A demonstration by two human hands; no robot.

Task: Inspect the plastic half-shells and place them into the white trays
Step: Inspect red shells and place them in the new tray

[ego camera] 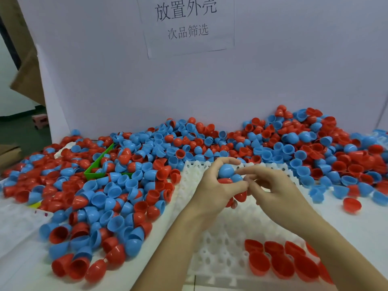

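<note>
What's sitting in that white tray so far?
Red half-shells fill the near right corner of the white tray; most other pockets look empty. The hands and forearms cover part of the tray, so what lies under them is hidden.

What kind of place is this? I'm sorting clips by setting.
Probably a small factory sorting bench: a heap of red and blue half-shells, a white tray with red shells seated in it, and a printed Chinese sign on the backboard.

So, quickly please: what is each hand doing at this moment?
Left hand: grips several plastic half-shells, a blue plastic half-shell on top.
Right hand: fingers loosely curled, reaching to the shells; whether it pinches one cannot be told.
</note>
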